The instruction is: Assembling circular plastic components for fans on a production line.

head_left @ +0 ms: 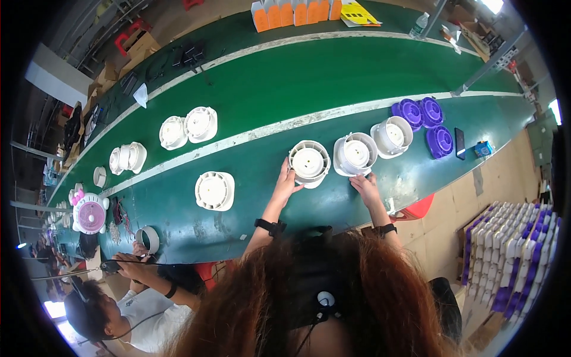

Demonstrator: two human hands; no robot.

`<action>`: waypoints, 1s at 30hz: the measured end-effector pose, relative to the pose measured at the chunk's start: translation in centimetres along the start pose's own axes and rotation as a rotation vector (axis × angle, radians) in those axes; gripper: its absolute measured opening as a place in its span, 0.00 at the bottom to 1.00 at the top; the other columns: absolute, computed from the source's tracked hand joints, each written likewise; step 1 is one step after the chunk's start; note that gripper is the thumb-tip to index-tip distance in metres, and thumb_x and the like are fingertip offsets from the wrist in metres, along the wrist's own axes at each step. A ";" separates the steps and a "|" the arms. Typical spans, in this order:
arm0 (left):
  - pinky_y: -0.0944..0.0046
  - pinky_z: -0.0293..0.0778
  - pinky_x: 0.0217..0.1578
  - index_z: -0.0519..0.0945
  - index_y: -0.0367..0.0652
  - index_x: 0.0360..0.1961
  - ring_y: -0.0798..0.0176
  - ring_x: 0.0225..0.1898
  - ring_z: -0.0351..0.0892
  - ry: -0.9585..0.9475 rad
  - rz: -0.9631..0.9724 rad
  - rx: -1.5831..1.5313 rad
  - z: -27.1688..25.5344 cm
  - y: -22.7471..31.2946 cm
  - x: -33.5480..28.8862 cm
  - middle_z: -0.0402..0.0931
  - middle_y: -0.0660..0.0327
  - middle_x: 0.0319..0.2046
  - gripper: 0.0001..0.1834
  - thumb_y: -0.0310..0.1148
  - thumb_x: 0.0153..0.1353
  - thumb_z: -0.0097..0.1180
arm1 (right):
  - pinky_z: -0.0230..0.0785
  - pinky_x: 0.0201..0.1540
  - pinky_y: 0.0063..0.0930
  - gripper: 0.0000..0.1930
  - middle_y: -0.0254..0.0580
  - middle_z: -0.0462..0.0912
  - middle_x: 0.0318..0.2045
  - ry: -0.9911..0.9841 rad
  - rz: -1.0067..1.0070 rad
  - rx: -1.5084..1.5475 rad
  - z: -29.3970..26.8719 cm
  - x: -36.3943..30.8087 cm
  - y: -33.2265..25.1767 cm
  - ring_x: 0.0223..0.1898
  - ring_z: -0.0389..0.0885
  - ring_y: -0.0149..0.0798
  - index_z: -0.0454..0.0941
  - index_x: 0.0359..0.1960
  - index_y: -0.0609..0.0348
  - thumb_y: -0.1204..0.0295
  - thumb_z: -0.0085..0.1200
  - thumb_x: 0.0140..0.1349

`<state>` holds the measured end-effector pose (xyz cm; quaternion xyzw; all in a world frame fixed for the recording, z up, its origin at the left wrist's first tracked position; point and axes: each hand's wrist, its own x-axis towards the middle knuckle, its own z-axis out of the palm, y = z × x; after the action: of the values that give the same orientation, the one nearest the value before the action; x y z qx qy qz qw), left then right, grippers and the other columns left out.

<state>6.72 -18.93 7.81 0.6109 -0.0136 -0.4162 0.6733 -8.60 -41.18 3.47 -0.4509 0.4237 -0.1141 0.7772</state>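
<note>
My left hand [286, 183] grips the left edge of a round white plastic housing [309, 159], with fingers closed along its side. The housing has a ribbed rim and a pale disc in its middle. Just to the right, my right hand [365, 185] has its fingers bent onto the front edge of a second white housing [356, 152]; its fingertips are partly hidden under that edge. A third white housing [394, 134], deeper and tilted, stands against the second one's right side. Another white housing [215, 190] sits on the green bench to the left of my left hand.
Purple round parts [439, 141], a dark phone [460, 143] and a small blue box [483, 149] lie at the right. More white housings [200, 124] rest on the green belt [285, 77]. At the left, a co-worker [143, 321] works beside a pink-and-white fan [90, 214]. Stacked white-and-purple parts [511, 256] stand right.
</note>
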 end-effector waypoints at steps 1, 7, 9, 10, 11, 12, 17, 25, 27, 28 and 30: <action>0.49 0.66 0.50 0.39 0.53 0.64 0.48 0.59 0.53 -0.013 0.004 0.001 0.6 0.1 0.6 0.46 0.56 0.61 0.27 0.37 0.65 0.29 | 0.69 0.47 0.32 0.37 0.58 0.67 0.47 -0.002 -0.005 0.002 0.2 0.3 0.0 0.44 0.74 0.45 0.28 0.59 0.65 0.75 0.44 0.57; 0.49 0.65 0.50 0.40 0.54 0.64 0.51 0.58 0.55 -0.001 0.030 -0.038 2.0 1.2 3.4 0.48 0.57 0.59 0.27 0.36 0.65 0.30 | 0.65 0.51 0.32 0.39 0.55 0.68 0.47 0.007 -0.059 0.159 0.7 2.1 -0.9 0.47 0.73 0.45 0.25 0.60 0.60 0.78 0.42 0.57; 0.49 0.65 0.50 0.40 0.53 0.64 0.53 0.57 0.55 -0.001 0.038 -0.040 2.3 1.3 4.0 0.49 0.57 0.59 0.27 0.36 0.65 0.30 | 0.65 0.51 0.33 0.39 0.54 0.69 0.46 -0.023 -0.061 0.156 0.5 2.9 -1.5 0.47 0.72 0.44 0.26 0.61 0.60 0.78 0.42 0.56; 0.49 0.65 0.50 0.40 0.53 0.63 0.55 0.57 0.55 0.035 0.048 -0.075 2.6 1.2 4.3 0.49 0.57 0.59 0.27 0.36 0.65 0.30 | 0.65 0.51 0.33 0.39 0.54 0.69 0.46 -0.028 -0.059 0.157 0.5 3.3 -1.8 0.47 0.72 0.44 0.26 0.61 0.60 0.78 0.42 0.56; 0.49 0.65 0.50 0.40 0.52 0.63 0.56 0.57 0.56 0.072 0.057 -0.109 3.0 1.1 4.6 0.50 0.57 0.58 0.27 0.36 0.65 0.30 | 0.65 0.51 0.33 0.39 0.54 0.69 0.46 -0.039 -0.066 0.164 0.4 3.7 -2.1 0.47 0.72 0.44 0.27 0.61 0.59 0.78 0.43 0.56; 0.49 0.65 0.50 0.40 0.52 0.63 0.56 0.57 0.56 0.075 0.056 -0.107 3.7 1.2 4.8 0.50 0.57 0.58 0.27 0.36 0.65 0.30 | 0.64 0.51 0.33 0.39 0.53 0.69 0.46 -0.047 -0.074 0.172 0.2 4.1 -2.3 0.47 0.72 0.44 0.28 0.61 0.59 0.79 0.43 0.55; 0.50 0.65 0.51 0.36 0.52 0.63 0.56 0.58 0.54 0.237 0.080 -0.335 8.0 1.5 5.2 0.47 0.57 0.59 0.27 0.35 0.64 0.28 | 0.63 0.52 0.34 0.39 0.53 0.70 0.46 -0.065 -0.095 0.182 0.0 5.8 -3.1 0.47 0.72 0.44 0.28 0.62 0.59 0.78 0.43 0.55; 0.55 0.72 0.44 0.39 0.49 0.60 0.48 0.52 0.63 0.329 0.052 -0.262 11.0 2.6 7.1 0.48 0.51 0.56 0.28 0.35 0.62 0.34 | 0.63 0.53 0.34 0.33 0.60 0.67 0.48 -0.061 -0.096 0.161 -0.3 6.8 -4.1 0.49 0.71 0.48 0.32 0.61 0.61 0.79 0.36 0.57; 0.55 0.71 0.43 0.41 0.48 0.60 0.50 0.51 0.63 0.385 0.024 -0.185 10.1 1.6 7.9 0.49 0.52 0.56 0.29 0.38 0.61 0.36 | 0.67 0.49 0.35 0.31 0.59 0.69 0.45 0.042 -0.030 0.118 -2.3 7.0 -3.5 0.46 0.73 0.48 0.36 0.60 0.63 0.77 0.37 0.57; 0.55 0.70 0.42 0.43 0.47 0.60 0.52 0.50 0.64 0.439 -0.005 -0.105 9.6 1.3 8.2 0.50 0.52 0.55 0.31 0.40 0.60 0.39 | 0.70 0.44 0.34 0.29 0.58 0.70 0.42 0.175 -0.008 0.168 -3.5 7.0 -2.8 0.42 0.75 0.47 0.40 0.59 0.64 0.78 0.38 0.56; 0.55 0.69 0.42 0.45 0.47 0.60 0.54 0.50 0.63 0.488 -0.001 -0.081 8.5 1.0 8.6 0.52 0.53 0.55 0.31 0.44 0.59 0.40 | 0.73 0.37 0.33 0.27 0.54 0.72 0.37 0.385 -0.032 0.193 -6.3 7.0 -1.9 0.36 0.77 0.44 0.46 0.57 0.63 0.79 0.39 0.55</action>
<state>8.43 -30.83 6.60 0.6659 0.1664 -0.2566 0.6804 -8.68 -49.98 -0.37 -0.3510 0.5444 -0.2506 0.7195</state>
